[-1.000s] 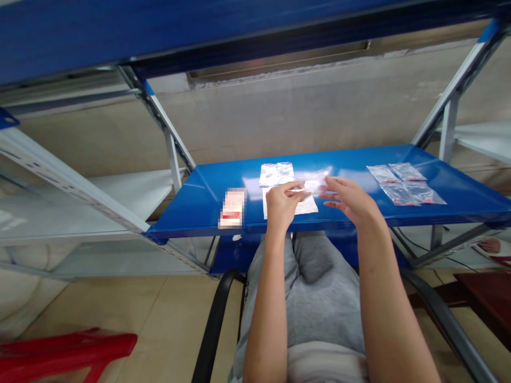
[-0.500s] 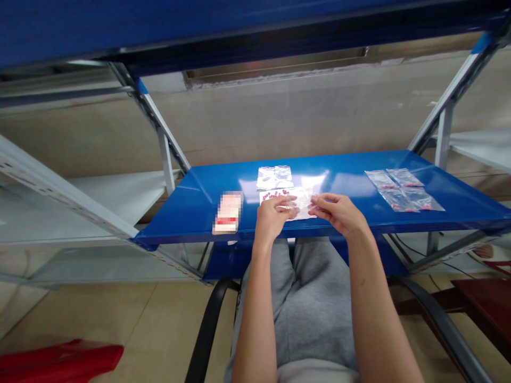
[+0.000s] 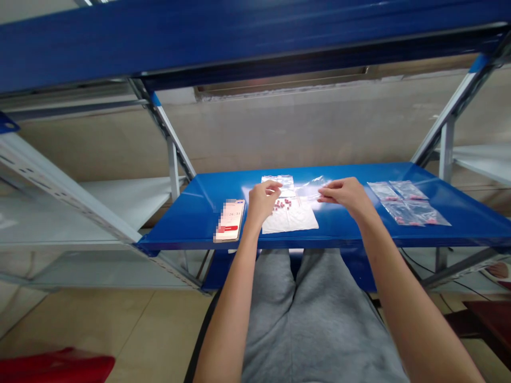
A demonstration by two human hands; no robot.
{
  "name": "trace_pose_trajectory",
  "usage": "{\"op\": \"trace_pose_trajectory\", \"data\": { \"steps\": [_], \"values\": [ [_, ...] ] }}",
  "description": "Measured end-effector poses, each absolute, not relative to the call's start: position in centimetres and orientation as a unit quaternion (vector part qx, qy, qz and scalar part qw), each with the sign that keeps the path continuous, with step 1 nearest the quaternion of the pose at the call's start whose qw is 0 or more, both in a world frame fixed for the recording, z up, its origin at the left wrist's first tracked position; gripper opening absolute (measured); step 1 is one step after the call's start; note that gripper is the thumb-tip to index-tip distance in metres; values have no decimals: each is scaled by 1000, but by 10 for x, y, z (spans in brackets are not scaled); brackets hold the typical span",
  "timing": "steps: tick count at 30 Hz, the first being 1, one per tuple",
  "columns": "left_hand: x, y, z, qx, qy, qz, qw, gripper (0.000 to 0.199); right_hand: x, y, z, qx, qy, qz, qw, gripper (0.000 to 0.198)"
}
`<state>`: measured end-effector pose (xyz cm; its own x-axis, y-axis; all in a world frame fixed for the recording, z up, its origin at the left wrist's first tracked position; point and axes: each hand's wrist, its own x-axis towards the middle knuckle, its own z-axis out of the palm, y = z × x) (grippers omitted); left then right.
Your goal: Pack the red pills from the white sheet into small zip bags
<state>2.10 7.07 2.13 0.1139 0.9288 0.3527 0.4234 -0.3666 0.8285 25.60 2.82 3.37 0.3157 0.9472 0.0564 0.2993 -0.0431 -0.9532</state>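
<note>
My right hand [image 3: 343,192] pinches a clear plastic bag [image 3: 315,184], which extends left from its fingertips over the blue shelf. My left hand [image 3: 263,201] hovers at the near edge of a small group of clear bags [image 3: 287,183], its fingers curved and slightly apart, with nothing visible in them. Just below its fingers, several small red beads [image 3: 286,204] lie loose on a white cloth or sheet [image 3: 293,222]. Part of the beads and the sheet's left side is hidden by my left hand.
A phone with a lit screen [image 3: 230,222] lies left of the sheet. Several clear bags with red pieces inside [image 3: 403,199] rest at the right of the blue shelf [image 3: 347,231]. Metal uprights [image 3: 175,125] and an upper blue shelf [image 3: 255,37] frame the space.
The clear bag, formerly between both hands over the sheet, has moved up and right in my right hand. My left hand has let go of it and moved slightly up and left, uncovering more of the sheet.
</note>
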Motion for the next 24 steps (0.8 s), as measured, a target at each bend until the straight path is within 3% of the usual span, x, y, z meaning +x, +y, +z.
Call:
{"op": "trace_pose_trajectory", "data": {
  "steps": [4,7,10,14,24],
  "values": [
    [30,85,9,769,469,354,252,53,240,56,53,-714,-613,144,305,12],
    [43,94,-9,816,431,326,207,81,223,70,54,-712,-660,72,231,14],
    [52,104,-22,835,417,316,173,94,212,78,51,-712,-676,25,187,14],
    [54,112,-30,831,415,319,189,98,203,82,49,-713,-685,-23,143,19],
    [56,109,-35,816,427,326,215,87,190,86,53,-695,-709,-51,111,26]
  ]
}}
